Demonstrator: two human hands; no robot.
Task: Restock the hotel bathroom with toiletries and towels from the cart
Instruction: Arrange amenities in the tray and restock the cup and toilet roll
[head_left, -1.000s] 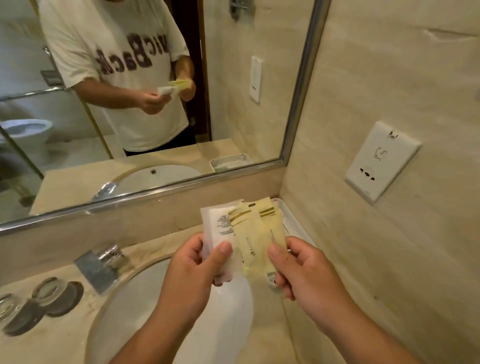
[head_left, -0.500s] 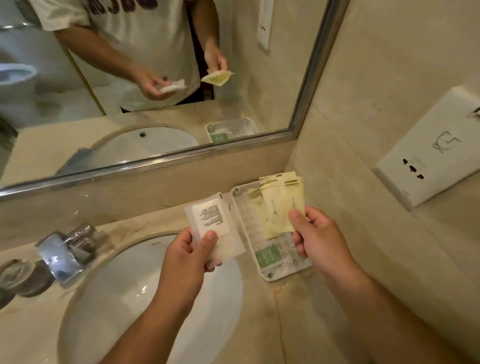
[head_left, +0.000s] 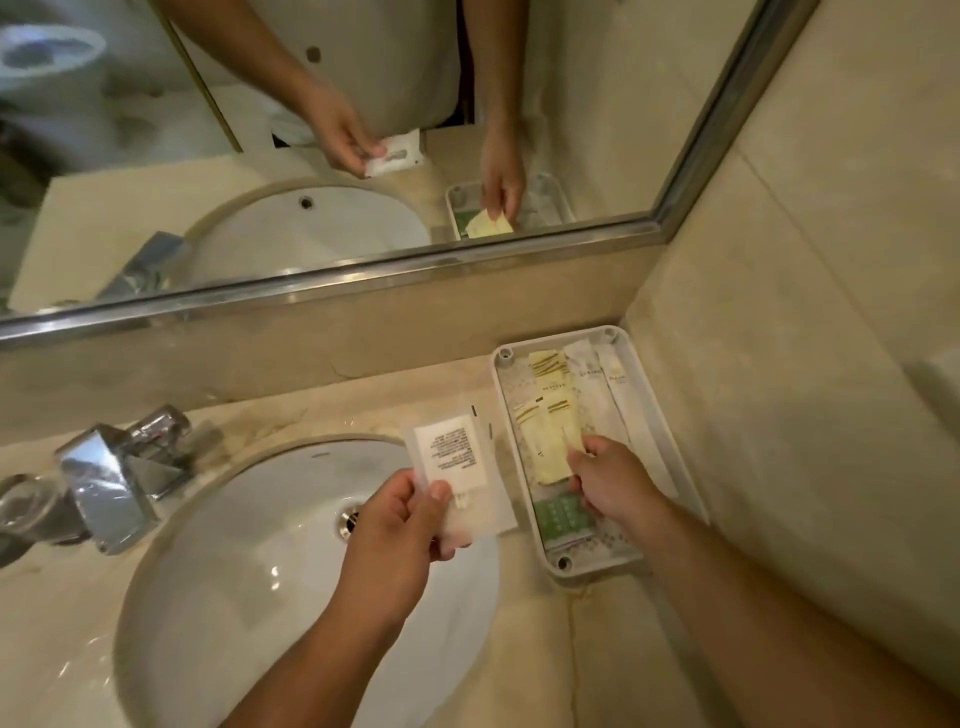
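My left hand (head_left: 402, 525) pinches a white translucent packet (head_left: 457, 470) with a printed label, held over the sink's right edge. My right hand (head_left: 610, 480) pinches yellow sachets (head_left: 548, 441) by their near end, low inside the white tray (head_left: 670, 462) in the counter's back right corner. One more yellow sachet (head_left: 548, 369) and two long white sachets (head_left: 597, 389) lie in the tray's far half. A green packet (head_left: 563, 517) lies at the tray's near end.
The white sink basin (head_left: 260, 597) takes up the counter's middle, with a chrome tap (head_left: 122, 467) at its left. A drinking glass (head_left: 26, 506) stands at the far left. The mirror (head_left: 337, 156) runs along the back; a tiled wall closes the right.
My right hand has carried the yellow sachets from in front of me down into the tray. My left hand has stayed over the sink with the white packet. The view has tilted downward.
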